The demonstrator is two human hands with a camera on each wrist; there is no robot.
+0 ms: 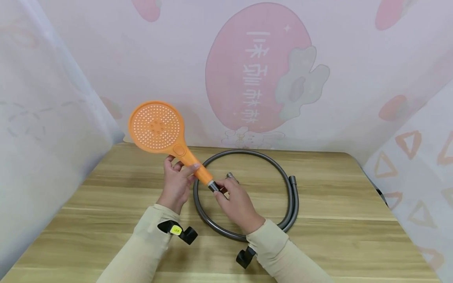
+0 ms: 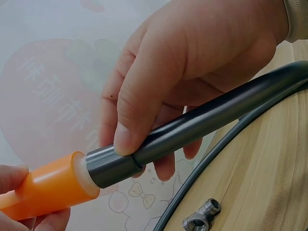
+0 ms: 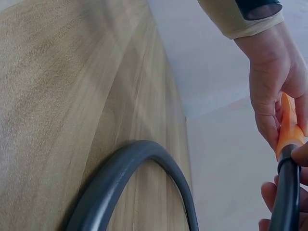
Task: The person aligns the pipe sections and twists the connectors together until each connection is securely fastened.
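Seemingly for alignment, the left hand [image 1: 177, 184] is gripping the shower head [image 1: 164, 133], the right hand [image 1: 238, 202] pinching the hose [image 2: 192, 127].

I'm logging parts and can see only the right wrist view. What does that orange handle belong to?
Observer: A handheld shower head; the head view shows its round, nozzle-dotted face.
Operator: What else lies on the table besides the hose?
Observer: A small threaded metal fitting, inside the hose's loop.
Operator: And where is the hose's other end?
Observer: Just outside the loop, on its right as the head view shows it.
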